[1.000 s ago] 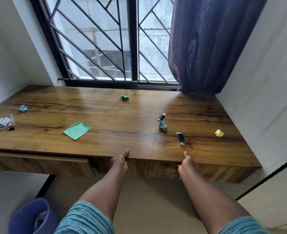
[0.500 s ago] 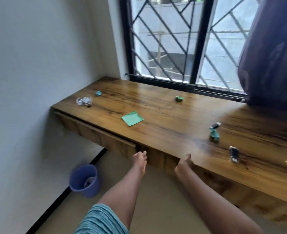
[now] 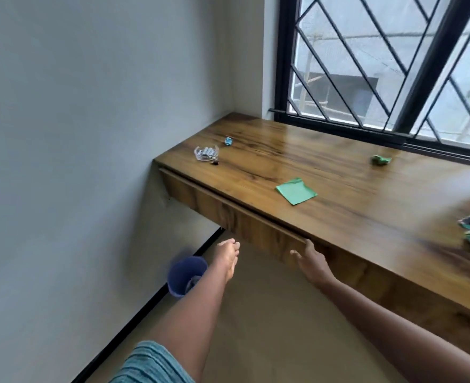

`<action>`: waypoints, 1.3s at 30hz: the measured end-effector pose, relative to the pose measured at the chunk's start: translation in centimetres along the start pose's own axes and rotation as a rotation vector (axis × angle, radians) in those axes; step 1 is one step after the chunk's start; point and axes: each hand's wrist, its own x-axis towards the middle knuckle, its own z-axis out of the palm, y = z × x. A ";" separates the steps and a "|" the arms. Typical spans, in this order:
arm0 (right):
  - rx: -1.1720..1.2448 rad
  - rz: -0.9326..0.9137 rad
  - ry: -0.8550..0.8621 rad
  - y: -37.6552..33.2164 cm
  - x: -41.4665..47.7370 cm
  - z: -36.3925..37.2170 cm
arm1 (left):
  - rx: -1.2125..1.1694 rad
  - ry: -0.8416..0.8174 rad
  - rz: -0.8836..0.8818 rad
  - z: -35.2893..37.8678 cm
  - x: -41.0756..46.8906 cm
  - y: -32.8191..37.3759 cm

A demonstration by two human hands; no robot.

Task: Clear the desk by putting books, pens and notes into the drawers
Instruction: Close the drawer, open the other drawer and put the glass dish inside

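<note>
Wooden desk [image 3: 352, 217] carries a green note [image 3: 296, 190], lying flat, up and beyond the drawer [image 3: 236, 217] front. Right hand [image 3: 312, 261]: fingers relaxed and spread, fingertips touching the drawer's right end, just below the note. Left hand [image 3: 228, 257]: fingers straight and together, empty, below the drawer, beside a blue bin [image 3: 184, 275].

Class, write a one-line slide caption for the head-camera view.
Right hand at the drawer front; a green note and crumpled green paper lie on the desk.
</note>
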 end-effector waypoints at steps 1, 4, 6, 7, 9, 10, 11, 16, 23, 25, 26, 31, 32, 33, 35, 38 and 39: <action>-0.115 -0.073 -0.020 -0.8 0.4 1.1 | 0.057 -0.005 0.001 -1.3 1.0 0.6; -0.372 -0.227 -0.023 -2.7 2.2 4.4 | 0.330 -0.006 0.067 -4.3 3.6 2.6; -0.499 -0.293 0.053 -4.0 3.3 6.4 | 0.680 0.016 0.143 -5.7 4.9 3.7; -0.560 -0.321 0.092 -4.6 3.5 7.2 | 0.874 0.014 0.185 -6.3 5.4 4.2; -0.669 -0.358 0.134 -5.6 4.2 9.0 | 1.160 -0.025 0.302 -6.7 6.3 4.9; -0.705 -0.384 0.133 -6.1 4.7 10.0 | 1.258 -0.051 0.358 -6.8 7.0 5.3; -0.720 -0.399 0.126 -6.8 5.2 10.8 | 1.337 -0.070 0.409 -6.7 7.9 5.8; -0.840 -0.442 0.219 -9.8 9.5 13.4 | 1.653 -0.099 0.602 -5.9 12.8 8.1; -0.817 -0.398 0.200 -12.5 14.5 16.2 | 1.854 -0.209 0.721 -7.3 18.3 10.2; -0.786 -0.391 0.274 -12.4 14.6 17.1 | 1.806 -0.235 0.785 -7.9 18.9 10.1; -0.755 -0.402 0.337 -12.4 14.7 17.4 | 1.775 -0.236 0.818 -8.1 19.0 10.0; -0.748 -0.317 0.355 -13.2 14.6 18.3 | 1.702 -0.237 0.888 -8.2 18.4 9.9; -0.745 -0.291 0.359 -13.5 14.3 18.3 | 1.711 -0.233 0.908 -8.2 18.3 10.1; -0.747 -0.265 0.366 -13.7 14.2 18.4 | 1.728 -0.230 0.923 -8.1 18.2 10.3; -0.750 -0.189 0.367 -14.8 13.4 18.8 | 1.786 -0.241 0.944 -8.5 18.2 11.1; -0.739 -0.095 0.381 -16.3 12.1 19.9 | 1.879 -0.266 0.968 -9.5 17.6 11.6; -0.725 -0.057 0.382 -17.1 11.4 20.3 | 1.882 -0.268 0.978 -10.0 17.1 11.6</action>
